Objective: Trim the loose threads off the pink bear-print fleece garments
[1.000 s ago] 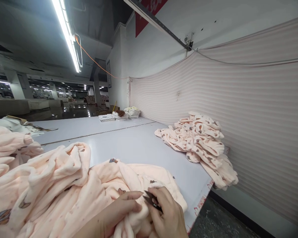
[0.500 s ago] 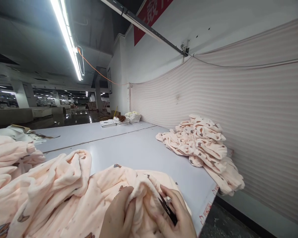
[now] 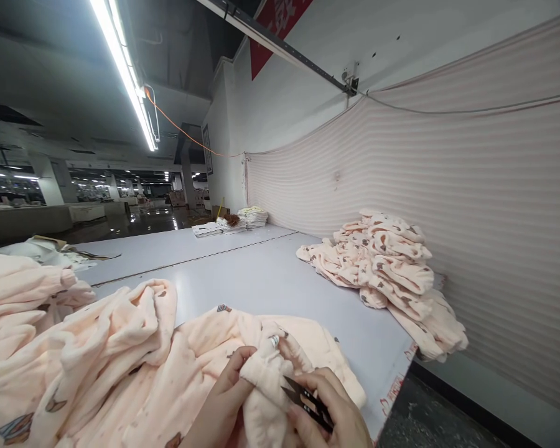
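Left hand [image 3: 226, 391] here, fingers pinching a gathered bunch of the peach fleece garment [image 3: 265, 389]; right hand [image 3: 338, 404], fingers wrapped around small black snips [image 3: 310, 404], blades parted, tips right by that bunch. The garment sprawls over the near side of the counter [image 3: 233, 267]. It looks plush, soft and limp, and I'd call it light in any one fold, with bulk that should drag if lifted whole. Nothing slippery about that nap, by the look of it; a thick fold like this one seems the place to grip. The snips look stiff, slim and hard, best held at the handles, well behind those points. Out to the left, more crumpled fleece [image 3: 126, 323], rounded folds, brown and blue printed motifs. Far right, a heaped fleece pile [image 3: 385, 261] spills over the smooth, pale counter's edge, and beyond it hangs a thin, pink-striped sheet [image 3: 448, 174].
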A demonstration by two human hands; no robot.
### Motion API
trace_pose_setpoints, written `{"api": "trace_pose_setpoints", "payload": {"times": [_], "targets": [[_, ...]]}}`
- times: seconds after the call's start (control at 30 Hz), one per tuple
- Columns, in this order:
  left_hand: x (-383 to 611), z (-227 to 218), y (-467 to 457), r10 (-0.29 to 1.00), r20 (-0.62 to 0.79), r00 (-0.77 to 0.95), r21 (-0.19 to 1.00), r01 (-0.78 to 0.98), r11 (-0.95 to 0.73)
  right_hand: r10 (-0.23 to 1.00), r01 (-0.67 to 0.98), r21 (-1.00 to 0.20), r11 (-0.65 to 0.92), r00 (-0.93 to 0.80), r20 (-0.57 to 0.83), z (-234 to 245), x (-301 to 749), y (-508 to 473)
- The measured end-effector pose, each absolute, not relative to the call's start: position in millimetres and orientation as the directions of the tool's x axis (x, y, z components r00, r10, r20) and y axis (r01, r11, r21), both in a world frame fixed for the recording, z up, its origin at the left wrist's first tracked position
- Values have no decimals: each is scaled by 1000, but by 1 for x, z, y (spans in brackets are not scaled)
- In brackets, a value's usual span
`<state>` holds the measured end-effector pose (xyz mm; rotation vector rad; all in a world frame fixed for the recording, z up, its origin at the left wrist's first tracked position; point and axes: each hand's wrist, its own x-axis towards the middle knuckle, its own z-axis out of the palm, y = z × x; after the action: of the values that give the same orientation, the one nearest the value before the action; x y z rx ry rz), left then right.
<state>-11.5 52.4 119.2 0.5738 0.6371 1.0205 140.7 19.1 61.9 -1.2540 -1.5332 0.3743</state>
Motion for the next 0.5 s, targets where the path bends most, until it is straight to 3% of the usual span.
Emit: {"api": "trace_pose_setpoints", "payload": {"times": [0.17,0.5], "targets": [[-12,112,54,865,-158,475,670,-592,448,771,548,-696,463,138,622,66,137,25],[-9,92,61,865,-53,499,719,-582,380,753,608,-610,508,30,657,72,144,27]]}}
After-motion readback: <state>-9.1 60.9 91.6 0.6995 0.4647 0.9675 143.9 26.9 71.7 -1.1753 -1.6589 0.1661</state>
